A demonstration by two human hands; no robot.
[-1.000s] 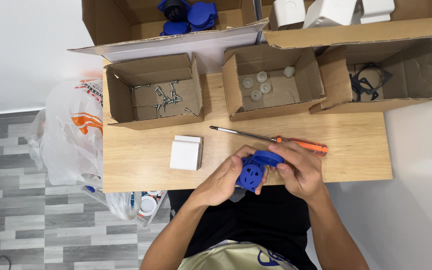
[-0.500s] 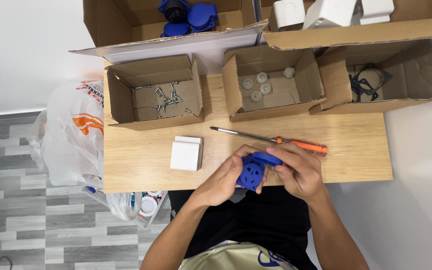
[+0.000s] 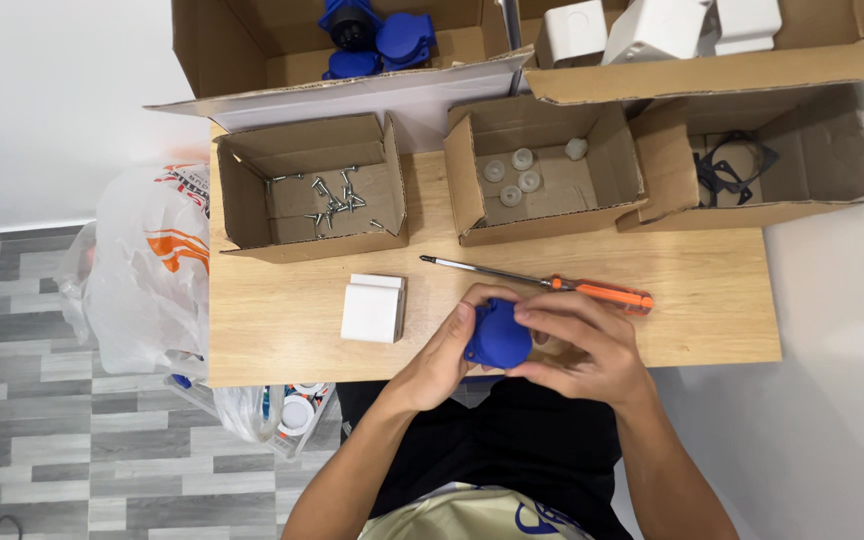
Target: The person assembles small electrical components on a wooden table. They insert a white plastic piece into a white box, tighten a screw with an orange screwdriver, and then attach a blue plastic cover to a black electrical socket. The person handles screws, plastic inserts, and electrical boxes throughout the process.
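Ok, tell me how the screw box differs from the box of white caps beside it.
The screw box holds a scatter of thin metal screws; the cap box holds a few round white caps. The screw box sits further left, the cap box above the screwdriver. Both are small open brown cardboard boxes.

A matt, smooth blue plastic socket part (image 3: 498, 338) is seen above a pale wooden table (image 3: 282, 330) of fine grain. Rough brown cardboard boxes (image 3: 312, 190) are seen, bright metal screws (image 3: 337, 198), a glossy orange-handled steel screwdriver (image 3: 542, 281) and a crinkled plastic bag (image 3: 147, 270).
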